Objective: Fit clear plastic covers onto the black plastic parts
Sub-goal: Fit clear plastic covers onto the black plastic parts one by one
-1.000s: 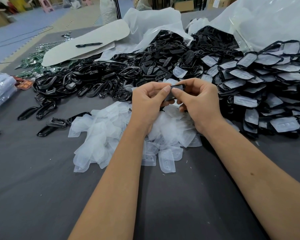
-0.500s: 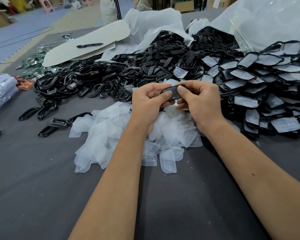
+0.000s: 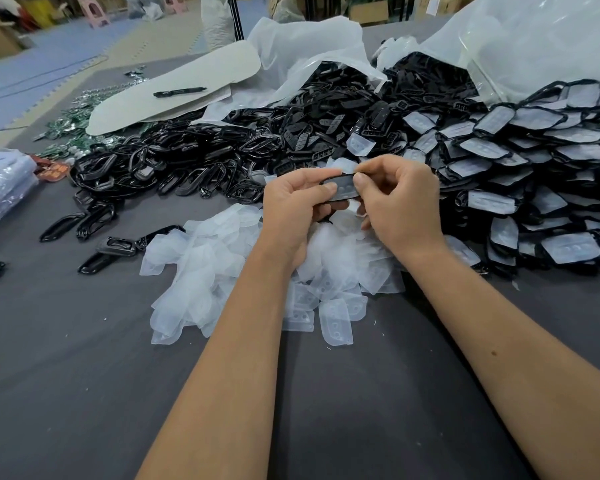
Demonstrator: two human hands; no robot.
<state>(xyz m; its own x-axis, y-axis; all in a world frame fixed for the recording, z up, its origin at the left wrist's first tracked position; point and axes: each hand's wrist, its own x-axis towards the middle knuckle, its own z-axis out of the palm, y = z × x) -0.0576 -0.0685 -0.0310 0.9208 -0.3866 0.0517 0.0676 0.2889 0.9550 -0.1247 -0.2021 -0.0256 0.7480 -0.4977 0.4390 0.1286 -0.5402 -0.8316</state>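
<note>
We held one black plastic part (image 3: 340,188) above the heap of clear covers (image 3: 257,271) (a cover already lying on it), our left hand (image 3: 291,209) and right hand (image 3: 399,202) each pinching an end in a closed grip, over the grey bench (image 3: 66,375).

Between your hands you hold a black plastic part (image 3: 340,188), smooth with a soft sheen. Just below your hands lie covers (image 3: 201,265) of cloudy, translucent, matt plastic. Beyond your left hand, the black frames (image 3: 160,164) are glossy and catch the light. Under your forearms the table (image 3: 66,375) wears a dull grey felt-like cloth. Far beyond your right hand, thin bags (image 3: 534,39) shine, crinkled.
</note>
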